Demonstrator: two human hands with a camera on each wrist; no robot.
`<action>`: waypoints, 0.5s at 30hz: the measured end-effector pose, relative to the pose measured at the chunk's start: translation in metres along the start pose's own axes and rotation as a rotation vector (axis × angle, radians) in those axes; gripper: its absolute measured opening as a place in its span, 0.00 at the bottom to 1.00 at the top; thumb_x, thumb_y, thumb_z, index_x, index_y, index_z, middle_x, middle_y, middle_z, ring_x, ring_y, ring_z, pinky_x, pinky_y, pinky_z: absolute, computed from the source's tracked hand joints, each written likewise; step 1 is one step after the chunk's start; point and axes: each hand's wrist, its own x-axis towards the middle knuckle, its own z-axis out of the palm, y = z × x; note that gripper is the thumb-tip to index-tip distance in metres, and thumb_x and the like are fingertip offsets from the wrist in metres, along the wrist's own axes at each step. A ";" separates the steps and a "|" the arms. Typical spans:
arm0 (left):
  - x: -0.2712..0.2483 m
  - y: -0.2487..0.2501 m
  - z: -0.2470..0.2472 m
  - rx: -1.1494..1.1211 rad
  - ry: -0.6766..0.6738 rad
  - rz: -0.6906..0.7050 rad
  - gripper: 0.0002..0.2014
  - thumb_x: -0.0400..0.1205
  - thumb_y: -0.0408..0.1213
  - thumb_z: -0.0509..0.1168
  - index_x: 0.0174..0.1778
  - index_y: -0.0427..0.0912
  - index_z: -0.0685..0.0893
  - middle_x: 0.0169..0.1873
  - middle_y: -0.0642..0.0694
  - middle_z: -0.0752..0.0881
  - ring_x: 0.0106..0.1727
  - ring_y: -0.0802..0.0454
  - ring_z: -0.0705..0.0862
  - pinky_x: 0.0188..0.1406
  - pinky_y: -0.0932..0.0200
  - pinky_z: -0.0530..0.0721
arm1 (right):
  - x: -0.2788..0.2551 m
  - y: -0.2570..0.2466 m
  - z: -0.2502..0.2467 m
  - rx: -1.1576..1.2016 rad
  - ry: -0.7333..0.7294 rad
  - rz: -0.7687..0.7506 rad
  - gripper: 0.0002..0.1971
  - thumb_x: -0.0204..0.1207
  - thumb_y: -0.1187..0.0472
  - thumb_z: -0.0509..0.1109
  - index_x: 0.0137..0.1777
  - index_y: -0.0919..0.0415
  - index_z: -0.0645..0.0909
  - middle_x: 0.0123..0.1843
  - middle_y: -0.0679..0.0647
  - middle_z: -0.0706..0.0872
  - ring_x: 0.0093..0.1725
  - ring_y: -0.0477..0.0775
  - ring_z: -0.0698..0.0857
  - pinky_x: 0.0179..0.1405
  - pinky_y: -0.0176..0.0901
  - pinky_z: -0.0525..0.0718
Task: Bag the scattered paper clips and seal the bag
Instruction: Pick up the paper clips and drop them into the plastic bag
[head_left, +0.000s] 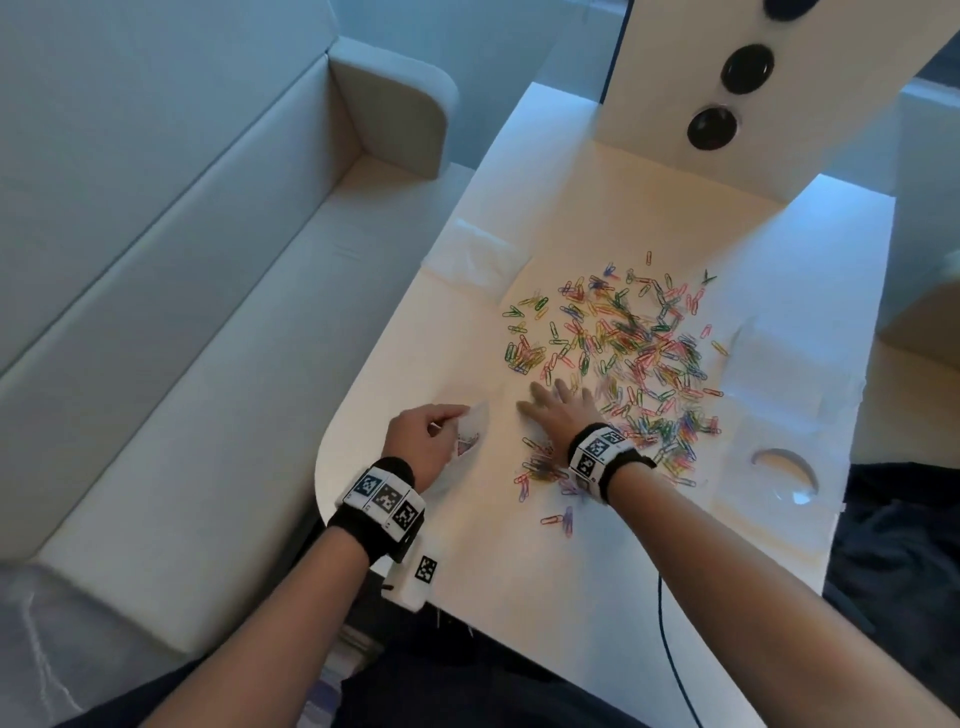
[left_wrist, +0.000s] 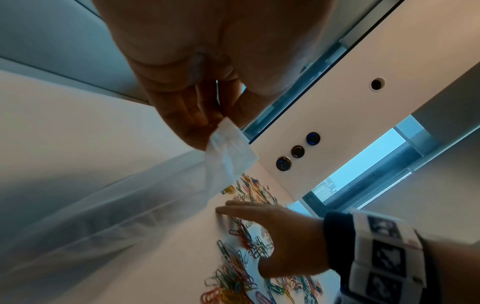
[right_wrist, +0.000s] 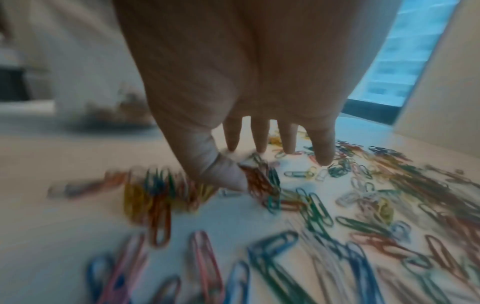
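Observation:
Several coloured paper clips (head_left: 623, 353) lie scattered over the white table (head_left: 415, 364); they show up close in the right wrist view as paper clips (right_wrist: 311, 205). My left hand (head_left: 426, 441) pinches a small clear plastic bag (head_left: 472, 431) near the table's left edge, and a few clips show inside it. In the left wrist view the bag (left_wrist: 228, 156) hangs from my fingertips. My right hand (head_left: 558, 410) lies flat on the clips with straight, spread fingers (right_wrist: 259, 135), palm down at the near side of the pile; it appears too as the right hand (left_wrist: 272, 226).
A second clear bag (head_left: 478, 254) lies at the table's far left. A white upright panel (head_left: 675, 78) with round black buttons stands at the back. A round cut-out (head_left: 784, 467) is at the right. A pale sofa (head_left: 156, 260) sits left of the table.

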 end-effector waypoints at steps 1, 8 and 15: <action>0.000 -0.001 -0.002 -0.002 0.002 -0.003 0.13 0.83 0.32 0.64 0.57 0.46 0.90 0.34 0.52 0.87 0.31 0.58 0.81 0.38 0.70 0.78 | -0.001 0.000 0.005 -0.012 0.024 0.003 0.40 0.73 0.69 0.71 0.82 0.49 0.58 0.85 0.56 0.52 0.82 0.70 0.56 0.75 0.76 0.64; -0.005 -0.003 0.013 -0.058 -0.048 -0.044 0.12 0.84 0.31 0.63 0.56 0.45 0.90 0.28 0.50 0.86 0.25 0.60 0.80 0.32 0.72 0.80 | -0.022 0.014 0.035 0.092 0.163 0.009 0.11 0.80 0.68 0.65 0.59 0.63 0.83 0.63 0.57 0.80 0.58 0.57 0.80 0.56 0.47 0.86; -0.014 -0.004 0.033 -0.006 -0.110 -0.043 0.12 0.83 0.31 0.64 0.56 0.46 0.90 0.30 0.49 0.85 0.26 0.56 0.80 0.31 0.72 0.79 | -0.046 0.039 0.036 0.701 0.271 0.396 0.08 0.77 0.64 0.73 0.52 0.60 0.91 0.52 0.54 0.91 0.51 0.54 0.88 0.61 0.42 0.83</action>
